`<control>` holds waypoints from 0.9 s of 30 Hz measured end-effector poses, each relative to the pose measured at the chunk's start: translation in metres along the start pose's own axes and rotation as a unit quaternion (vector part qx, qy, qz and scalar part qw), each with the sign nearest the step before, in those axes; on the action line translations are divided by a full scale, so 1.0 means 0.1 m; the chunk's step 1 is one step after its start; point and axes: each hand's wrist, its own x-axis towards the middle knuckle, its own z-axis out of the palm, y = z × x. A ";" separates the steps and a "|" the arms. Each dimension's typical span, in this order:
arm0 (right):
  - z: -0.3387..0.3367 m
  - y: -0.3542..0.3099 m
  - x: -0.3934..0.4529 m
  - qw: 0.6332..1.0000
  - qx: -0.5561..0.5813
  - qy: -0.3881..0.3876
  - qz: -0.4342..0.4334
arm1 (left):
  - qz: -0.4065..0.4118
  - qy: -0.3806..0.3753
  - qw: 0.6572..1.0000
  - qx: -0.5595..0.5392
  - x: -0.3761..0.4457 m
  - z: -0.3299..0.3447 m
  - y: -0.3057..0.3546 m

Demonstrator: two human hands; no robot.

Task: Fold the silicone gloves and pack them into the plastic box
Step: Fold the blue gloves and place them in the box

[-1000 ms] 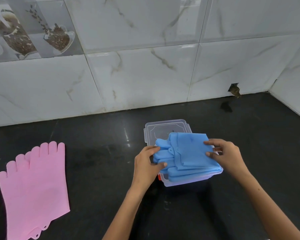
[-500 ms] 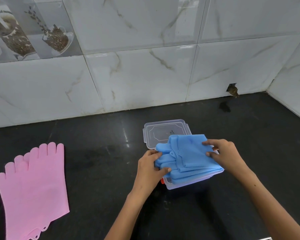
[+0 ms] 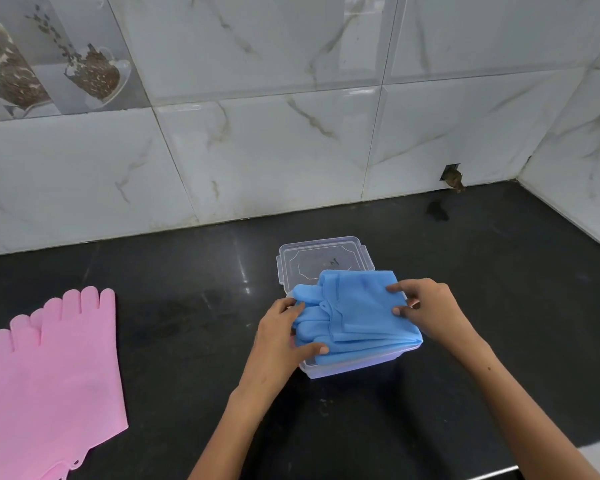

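Folded blue silicone gloves lie on top of the clear plastic box at the middle of the black counter, hanging over its rim. My left hand grips their left side, where the blue fingers point. My right hand presses fingertips on their right side. The box's clear lid lies flat just behind the box. A pair of pink silicone gloves lies flat at the counter's left, fingers pointing away from me.
The black counter ends at a marble-tiled wall behind and at the right corner. A small hole in the wall sits at the back right. The counter's front edge shows at the lower right.
Both hands stay on the blue gloves, which have settled slightly lower onto the box. The left thumb now lies along the gloves' front edge.
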 end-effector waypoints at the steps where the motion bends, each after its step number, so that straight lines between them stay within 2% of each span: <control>1: 0.04 -0.01 -0.02 1.000 -0.026 0.009 -0.002 | 0.001 0.015 0.997 0.073 -0.03 -0.01 0.00; 3: 0.12 -0.03 -0.06 0.988 -0.149 0.021 -0.046 | 0.004 0.061 0.978 0.200 -0.08 -0.02 0.04; 5: 0.19 -0.01 -0.08 0.963 -0.240 -0.006 -0.126 | 0.028 0.066 0.968 0.240 -0.05 0.00 0.08; 7: 0.22 0.03 -0.07 0.945 -0.274 -0.062 -0.170 | 0.099 0.005 0.954 0.284 0.03 0.04 0.10; 9: 0.21 0.09 -0.05 0.928 -0.302 -0.096 -0.195 | 0.163 -0.061 0.922 0.346 0.11 0.06 0.11; 11: 0.18 0.11 -0.02 0.913 -0.328 -0.111 -0.217 | 0.185 -0.109 0.899 0.382 0.17 0.06 0.07; 19: 0.19 0.06 0.04 0.881 -0.372 -0.151 -0.248 | 0.145 -0.230 0.862 0.427 0.27 0.07 0.08; 24: 0.24 0.03 0.10 0.872 -0.389 -0.177 -0.240 | 0.116 -0.258 0.852 0.440 0.33 0.08 0.13; 27: 0.32 0.01 0.12 0.867 -0.397 -0.200 -0.226 | 0.104 -0.259 0.827 0.488 0.35 0.16 0.15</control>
